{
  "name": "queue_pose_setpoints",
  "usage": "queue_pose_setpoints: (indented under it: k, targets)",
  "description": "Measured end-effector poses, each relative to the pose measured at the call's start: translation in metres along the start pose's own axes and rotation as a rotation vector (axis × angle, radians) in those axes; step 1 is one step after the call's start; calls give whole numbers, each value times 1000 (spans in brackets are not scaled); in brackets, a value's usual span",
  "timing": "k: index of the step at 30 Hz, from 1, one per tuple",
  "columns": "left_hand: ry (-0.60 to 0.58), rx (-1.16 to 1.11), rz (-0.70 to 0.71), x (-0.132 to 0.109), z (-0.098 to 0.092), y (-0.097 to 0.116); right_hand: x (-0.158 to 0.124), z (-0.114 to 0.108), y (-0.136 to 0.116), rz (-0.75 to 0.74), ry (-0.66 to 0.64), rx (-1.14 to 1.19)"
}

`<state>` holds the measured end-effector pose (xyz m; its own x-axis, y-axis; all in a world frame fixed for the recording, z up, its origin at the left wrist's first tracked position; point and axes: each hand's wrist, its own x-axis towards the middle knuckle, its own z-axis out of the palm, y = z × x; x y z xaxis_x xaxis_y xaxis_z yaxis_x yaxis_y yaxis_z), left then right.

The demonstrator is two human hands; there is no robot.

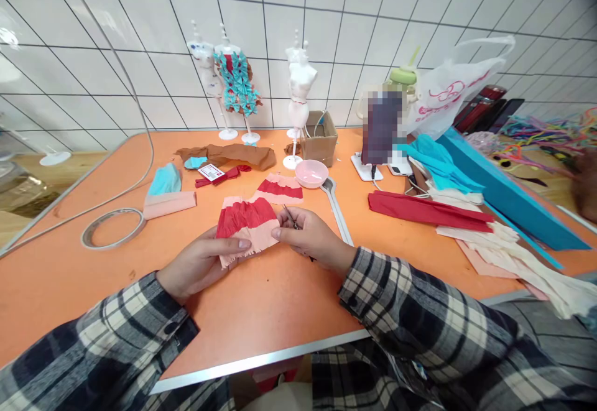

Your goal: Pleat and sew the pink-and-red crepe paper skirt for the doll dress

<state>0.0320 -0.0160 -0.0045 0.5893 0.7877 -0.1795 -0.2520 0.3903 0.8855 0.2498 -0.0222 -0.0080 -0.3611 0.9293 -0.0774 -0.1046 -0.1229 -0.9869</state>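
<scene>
A pink crepe paper piece with a gathered red band [247,219] is held up over the table in front of me. My left hand [205,255] grips its lower left part, thumb on top and fingers beneath. My right hand [312,234] pinches its right edge. That same hand has dark, slim scissors [293,219] in it, blades pointing up and left, handles mostly hidden by the fingers. Behind the held piece, a second pink and red crepe paper piece [282,189] lies flat on the orange table [261,318].
A pink bowl [311,173], grey spoon-shaped tool [336,209] and tape roll [113,229] surround the work. White dress forms [301,84], one in blue bows [237,81], stand by a cardboard box [321,140]. Folded red crepe paper [429,210] and a phone [382,128] are right.
</scene>
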Motion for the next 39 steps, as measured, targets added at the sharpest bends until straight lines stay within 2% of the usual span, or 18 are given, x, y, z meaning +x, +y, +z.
queue_pose_setpoints:
  k: [3, 6, 12, 15, 22, 24, 27, 29, 32, 36, 39]
  targets:
    - [-18, -38, -17, -1, 1, 0, 2, 0, 2, -101, 63, -142]
    - [-13, -20, -27, -1, 4, -1, 2, -1, 4, -123, 74, -208]
    - [162, 42, -103, 2, 9, -4, -1, 2, 2, -108, 71, -234]
    - [192, 29, -110, 2, 9, -5, -2, 3, 3, -123, 68, -230]
    - [255, -141, 59, 2, 5, -1, -6, -1, 2, -50, 98, -113]
    - [293, -166, 55, 3, 3, 1, -9, 0, 0, 25, 22, -104]
    - [335, -182, 48, 3, 1, 1, -13, 3, -3, 161, -163, 11]
    - [312, -141, 76, 4, 1, 1, -13, 6, -2, 178, -236, 58]
    - [251, -57, 121, 5, 2, 0, -11, 8, 1, 157, -274, -4]
    - [257, -63, 153, 5, 3, -1, -10, 8, 3, 178, -312, -114]
    - [210, -22, 164, 5, 3, -2, -11, 8, 3, 184, -316, -173]
